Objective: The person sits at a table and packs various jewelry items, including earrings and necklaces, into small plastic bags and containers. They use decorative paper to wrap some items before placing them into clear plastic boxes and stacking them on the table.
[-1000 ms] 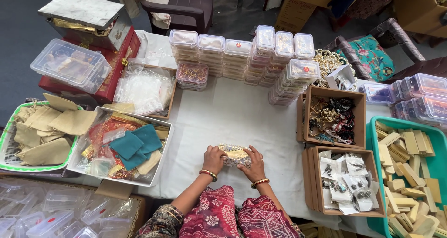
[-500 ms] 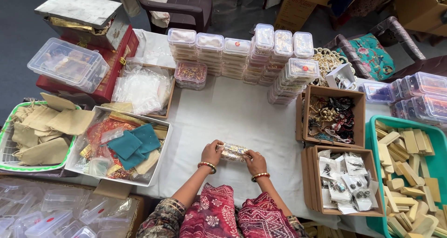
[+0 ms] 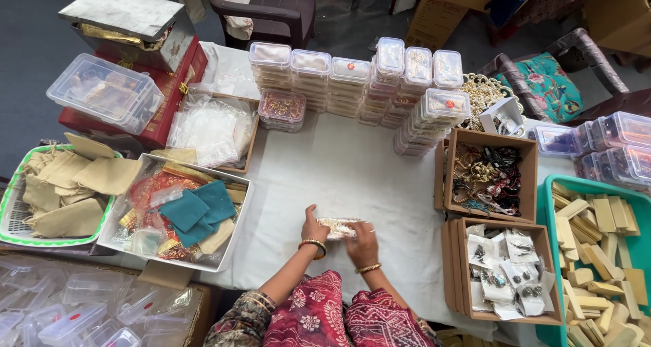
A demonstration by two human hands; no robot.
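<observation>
White cloth [image 3: 352, 170], clear packet [image 3: 337, 226] lengthwise left-right between both hands.

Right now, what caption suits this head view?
Both hands, left hand and right hand, press a small clear packet on the white cloth.

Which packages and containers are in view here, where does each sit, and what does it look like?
Small clear packet: on the white cloth, held between left hand and right hand.
Stacked clear lidded boxes: far edge, rectangular.
Brown cardboard box: right side, tangled jewellery.
Second cardboard box: below it, small clear pouches.
Teal crate: far right, beige pieces.
Green-rimmed basket: far left, tan pouches.
</observation>
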